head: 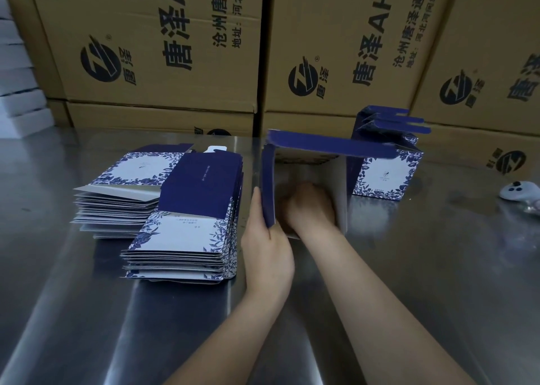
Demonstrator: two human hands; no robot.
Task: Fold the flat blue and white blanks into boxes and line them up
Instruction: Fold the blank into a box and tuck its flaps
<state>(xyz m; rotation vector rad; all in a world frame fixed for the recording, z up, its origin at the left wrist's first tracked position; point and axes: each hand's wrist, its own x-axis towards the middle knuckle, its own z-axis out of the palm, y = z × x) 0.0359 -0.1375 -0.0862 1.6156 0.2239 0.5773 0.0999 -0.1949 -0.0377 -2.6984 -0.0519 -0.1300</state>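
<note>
A half-formed blue and white box [327, 147] lies on its side on the steel table [87, 311], its open end facing me. My left hand [267, 247] grips its dark blue left wall near the front edge. My right hand [306, 206] reaches inside the box with curled fingers; what it touches is hidden. To the left sits a tall stack of flat blue and white blanks [187, 209]. Behind the box at the right stand folded boxes [385, 168] with their top flaps raised.
Large brown cartons [163, 48] wall off the back of the table. White boxes [17, 71] are piled at the far left. A small white controller [518, 191] lies at the right edge.
</note>
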